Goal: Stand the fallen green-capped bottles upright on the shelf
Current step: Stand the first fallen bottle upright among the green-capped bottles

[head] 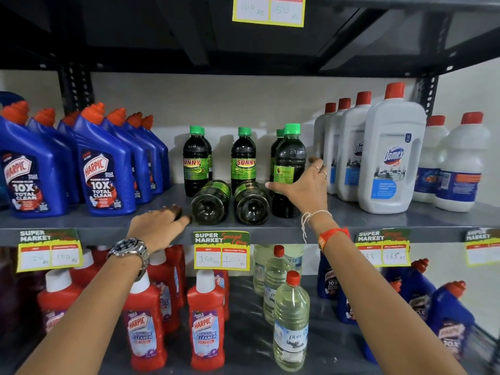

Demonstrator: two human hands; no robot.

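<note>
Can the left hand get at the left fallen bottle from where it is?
Probably yes. The left hand lies on the shelf edge, fingertips right beside the left fallen bottle, with nothing between them.

Two dark green-capped bottles (211,203) lie fallen on the grey metal shelf (378,220) beside five upright ones (289,169). Seven blue Harpic bottles (104,169) with orange caps stand left, six white red-capped cleaner bottles (389,158) right. Four yellow price tags (221,250) hang along the shelf edge.
</note>
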